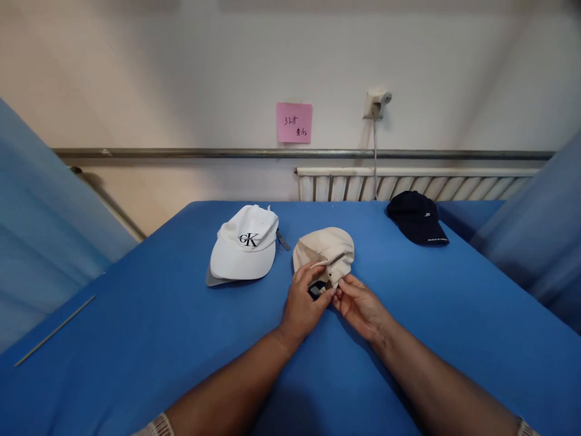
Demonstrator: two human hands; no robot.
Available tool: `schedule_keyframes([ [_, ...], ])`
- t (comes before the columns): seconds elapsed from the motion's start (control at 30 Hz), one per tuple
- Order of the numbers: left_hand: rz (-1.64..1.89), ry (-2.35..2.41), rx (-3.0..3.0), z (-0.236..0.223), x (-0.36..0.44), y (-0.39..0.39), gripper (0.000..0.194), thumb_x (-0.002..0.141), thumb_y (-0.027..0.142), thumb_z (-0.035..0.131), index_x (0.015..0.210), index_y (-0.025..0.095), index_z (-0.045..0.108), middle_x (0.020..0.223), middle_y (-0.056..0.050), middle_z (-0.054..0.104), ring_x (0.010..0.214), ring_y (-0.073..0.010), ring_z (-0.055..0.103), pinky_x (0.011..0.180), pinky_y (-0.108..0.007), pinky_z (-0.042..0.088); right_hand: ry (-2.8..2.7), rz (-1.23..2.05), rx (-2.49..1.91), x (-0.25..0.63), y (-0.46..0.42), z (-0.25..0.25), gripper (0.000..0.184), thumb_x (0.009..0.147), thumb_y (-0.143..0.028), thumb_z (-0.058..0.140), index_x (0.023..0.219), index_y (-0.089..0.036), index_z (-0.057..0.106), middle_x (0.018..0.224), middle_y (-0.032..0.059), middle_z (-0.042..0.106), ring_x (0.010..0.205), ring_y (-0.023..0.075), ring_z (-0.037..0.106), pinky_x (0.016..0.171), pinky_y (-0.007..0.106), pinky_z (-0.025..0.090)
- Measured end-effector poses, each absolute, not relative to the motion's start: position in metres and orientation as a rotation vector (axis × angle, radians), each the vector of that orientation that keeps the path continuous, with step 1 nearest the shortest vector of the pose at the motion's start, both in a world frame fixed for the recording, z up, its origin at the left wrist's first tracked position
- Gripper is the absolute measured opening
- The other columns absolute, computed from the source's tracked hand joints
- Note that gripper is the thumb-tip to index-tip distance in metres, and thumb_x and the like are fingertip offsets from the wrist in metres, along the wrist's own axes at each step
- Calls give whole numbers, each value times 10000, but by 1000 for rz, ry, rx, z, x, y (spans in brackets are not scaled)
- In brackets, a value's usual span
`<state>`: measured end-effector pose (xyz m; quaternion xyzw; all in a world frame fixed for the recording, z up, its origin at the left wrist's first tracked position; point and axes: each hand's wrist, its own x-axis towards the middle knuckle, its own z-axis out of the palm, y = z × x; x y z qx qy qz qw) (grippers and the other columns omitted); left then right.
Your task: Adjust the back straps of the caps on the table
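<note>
A beige baseball cap [329,242] rests at the middle of the blue-covered table [218,339], its back opening facing me. Both hands hold it at that opening. My left hand [306,297] is closed on the left side of the rear edge, thumb and fingers at the strap. My right hand [361,306] pinches the right side near a small dark eyelet. The fingers hide most of the strap. To the left lies a white cap [245,254] with black letters, its brim toward me over a grey layer. A dark navy cap [415,215] sits at the far right.
A thin stick [54,331] lies near the left edge. Blue curtains hang on the left [40,224] and right [540,236]. Behind the table are a metal rail [204,153], a radiator [408,181], a plugged-in socket [374,104] and a pink note [294,123].
</note>
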<state>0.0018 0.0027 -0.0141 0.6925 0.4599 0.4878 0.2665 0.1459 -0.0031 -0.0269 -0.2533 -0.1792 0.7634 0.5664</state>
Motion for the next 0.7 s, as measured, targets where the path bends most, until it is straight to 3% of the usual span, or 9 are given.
schedule_keyframes([
  [0.07, 1311, 1238, 1889, -13, -1, 2, 570, 735, 202, 725, 1279, 259, 566, 1352, -87, 527, 1295, -252, 466, 1111, -426, 359, -462, 1809, -588, 146, -4, -26, 224, 720, -204, 804, 928, -202, 721, 880, -7, 700, 693, 67, 592, 695, 185, 509],
  [0.13, 1279, 1207, 1889, -11, -3, 2, 570, 737, 218, 729, 1283, 268, 574, 1377, -88, 503, 1309, -259, 451, 1107, -424, 364, -497, 1815, -586, 146, -6, -25, 238, 723, -217, 804, 947, -203, 724, 895, -3, 700, 707, 68, 590, 706, 190, 500],
  [0.3, 1249, 1142, 1823, -9, -5, 5, 261, 798, 289, 688, 1054, 241, 705, 1358, -96, 513, 1267, -261, 491, 1047, -415, 417, -568, 1782, -640, 142, -8, -26, 277, 706, -230, 816, 967, -196, 731, 901, 10, 702, 668, 65, 567, 648, 181, 476],
  [0.43, 1235, 1165, 1768, -12, -2, 9, 96, 775, 266, 701, 846, 202, 711, 1303, -98, 564, 1234, -262, 511, 1054, -434, 390, -499, 1734, -718, 138, -9, -28, 225, 670, -235, 841, 856, -171, 732, 781, -6, 681, 616, 56, 553, 588, 162, 461],
  [0.7, 1158, 1109, 1545, -17, -3, 17, 168, 823, 277, 613, 699, 170, 652, 1262, -109, 606, 1178, -251, 553, 1055, -405, 377, -365, 1617, -853, 140, -8, -29, 324, 567, -251, 894, 818, -190, 699, 695, -41, 648, 533, 49, 528, 509, 162, 459],
])
